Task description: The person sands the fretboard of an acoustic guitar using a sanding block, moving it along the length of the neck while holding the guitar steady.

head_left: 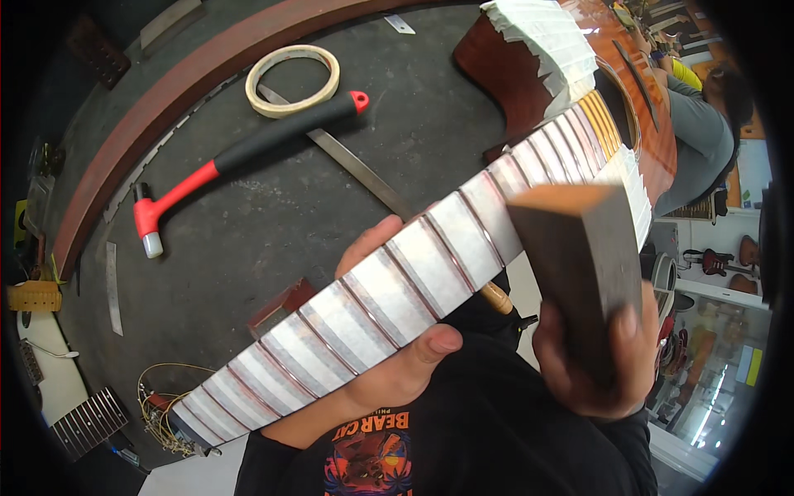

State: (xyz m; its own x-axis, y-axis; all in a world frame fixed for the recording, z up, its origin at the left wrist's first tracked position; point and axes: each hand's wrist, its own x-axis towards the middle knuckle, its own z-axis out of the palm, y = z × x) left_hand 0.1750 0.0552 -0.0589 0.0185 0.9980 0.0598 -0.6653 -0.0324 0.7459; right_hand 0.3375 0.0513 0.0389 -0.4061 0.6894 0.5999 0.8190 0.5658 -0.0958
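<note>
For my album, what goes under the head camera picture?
Left hand holds a silvery-faced guitar neck while the right hand holds a dark block.

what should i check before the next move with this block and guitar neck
1. Left grip wrapped around the guitar neck: ok, thumb and fingers show on opposite sides.
2. Right grip holding the dark block: ok.
3. Pale tape strips between the frets: ok around the left grip, where the frets show bare.
4. Dark block clear of the frets: cannot tell from this one view.
5. Red-and-black hammer away from the neck: ok, lying on the bench.
6. Metal bar clear of the neck: cannot tell, one end is hidden.
</note>
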